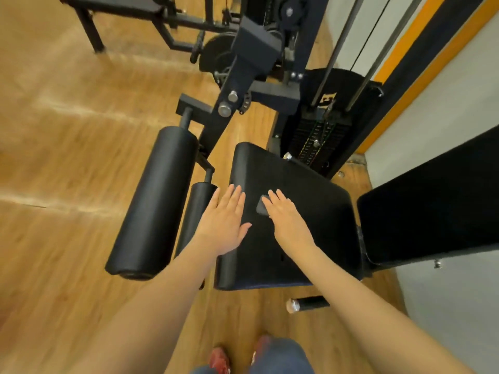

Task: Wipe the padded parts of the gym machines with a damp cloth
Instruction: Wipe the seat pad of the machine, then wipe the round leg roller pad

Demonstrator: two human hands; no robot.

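Mid-frame, the flat right hand [287, 217] presses a small dark grey folded cloth [262, 206] onto the black, finely grained vinyl seat pad [305, 184], fingers straight and close together. The left hand [225, 221] lies beside it over the pad's left edge, fingers straight and slightly spread, holding nothing. With nothing curled round it, the cloth could slide out on a fast stroke (smooth vinyl offers little grip). The big black cylindrical foam roller [154, 201] at centre-left and the flat black backrest pad [432, 209] at right look unwiped.
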